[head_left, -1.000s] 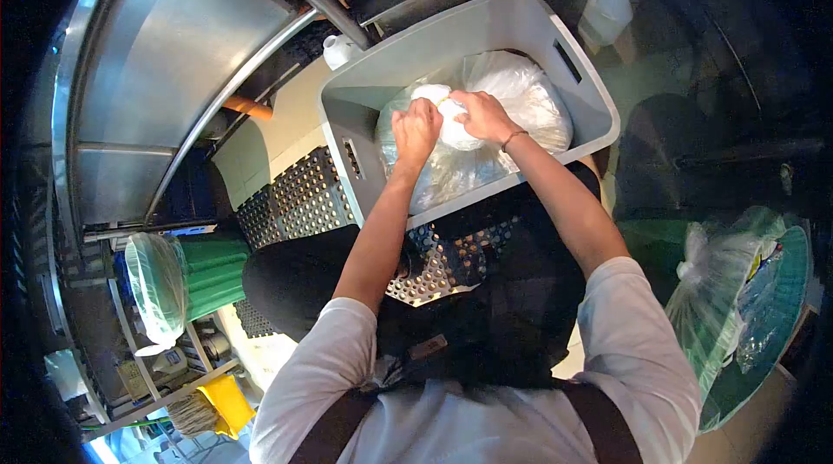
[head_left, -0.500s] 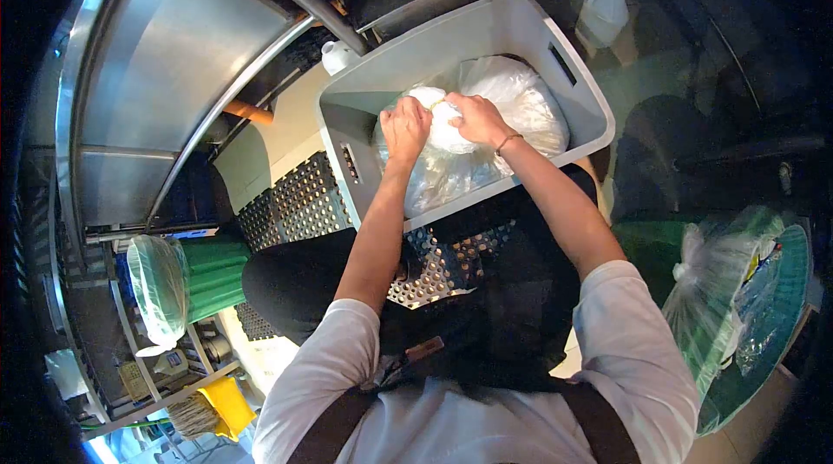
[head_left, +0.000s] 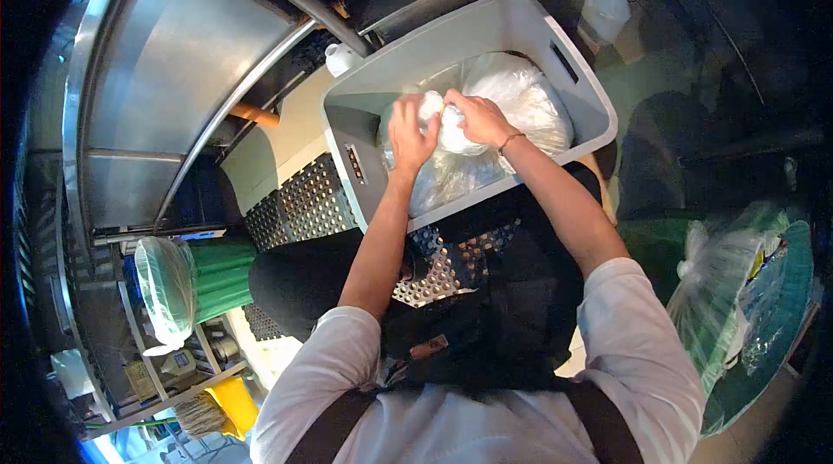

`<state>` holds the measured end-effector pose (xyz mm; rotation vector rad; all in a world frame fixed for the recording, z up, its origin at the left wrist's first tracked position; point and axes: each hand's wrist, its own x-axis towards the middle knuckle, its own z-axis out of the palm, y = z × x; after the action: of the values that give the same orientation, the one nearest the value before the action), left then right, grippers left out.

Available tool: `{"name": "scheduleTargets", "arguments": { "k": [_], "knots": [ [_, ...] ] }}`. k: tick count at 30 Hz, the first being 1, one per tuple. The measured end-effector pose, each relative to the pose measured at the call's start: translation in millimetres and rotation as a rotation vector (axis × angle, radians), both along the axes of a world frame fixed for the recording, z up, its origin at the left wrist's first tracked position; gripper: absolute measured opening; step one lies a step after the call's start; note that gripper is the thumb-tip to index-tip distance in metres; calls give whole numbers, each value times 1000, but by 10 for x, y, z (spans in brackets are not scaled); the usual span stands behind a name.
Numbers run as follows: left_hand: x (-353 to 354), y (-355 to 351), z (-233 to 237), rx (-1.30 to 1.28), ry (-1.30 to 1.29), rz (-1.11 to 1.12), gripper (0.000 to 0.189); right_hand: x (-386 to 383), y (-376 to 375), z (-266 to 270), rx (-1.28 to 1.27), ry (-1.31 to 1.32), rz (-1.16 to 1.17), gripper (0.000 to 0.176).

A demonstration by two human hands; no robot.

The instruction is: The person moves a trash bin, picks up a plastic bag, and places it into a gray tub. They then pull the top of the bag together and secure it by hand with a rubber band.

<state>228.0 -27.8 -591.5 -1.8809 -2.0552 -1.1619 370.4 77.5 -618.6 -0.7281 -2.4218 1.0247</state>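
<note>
A grey plastic tub (head_left: 373, 191) with slotted handles holds clear plastic bags (head_left: 512, 95) in a loose heap. Among them is a bunched white plastic bag (head_left: 460, 136), gathered between my hands, with a thin yellowish strip at its neck. My left hand (head_left: 411, 136) curls its fingers and thumb around the bunched end on the left. On the other side, my right hand (head_left: 480, 120) pinches the bag beside the strip. The undersides of both hands' fingertips are partly hidden.
A steel table frame (head_left: 195, 74) stands at left, near a green bin (head_left: 221, 271) lined with plastic. Another lined green bin (head_left: 755, 325) is at right. White jugs (head_left: 606, 9) sit behind the tub. Black perforated matting (head_left: 312, 199) covers part of the floor, and a mop (head_left: 201, 414) lies lower left.
My left hand has turned and loosened slightly, its thumb now showing on the right side of the bunched end. My right hand keeps its pinch in nearly the same place.
</note>
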Motion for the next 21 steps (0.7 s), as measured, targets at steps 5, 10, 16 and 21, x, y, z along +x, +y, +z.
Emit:
{"name": "scheduleTargets", "arguments": {
  "k": [5, 10, 16, 21],
  "knots": [
    [-11, 5, -124, -37, -126, -34, 47, 22, -1, 47, 17, -6, 12, 42],
    [125, 10, -1, -325, -451, 467, 50, 6, 6, 77, -51, 57, 13, 38],
    [63, 116, -478, -232, -745, 268, 63, -44, 50, 21, -172, 128, -61, 29],
    [21, 53, -454, -272, -788, 157, 62, -21, 40, 26, -149, 78, -52, 26]
  ]
}}
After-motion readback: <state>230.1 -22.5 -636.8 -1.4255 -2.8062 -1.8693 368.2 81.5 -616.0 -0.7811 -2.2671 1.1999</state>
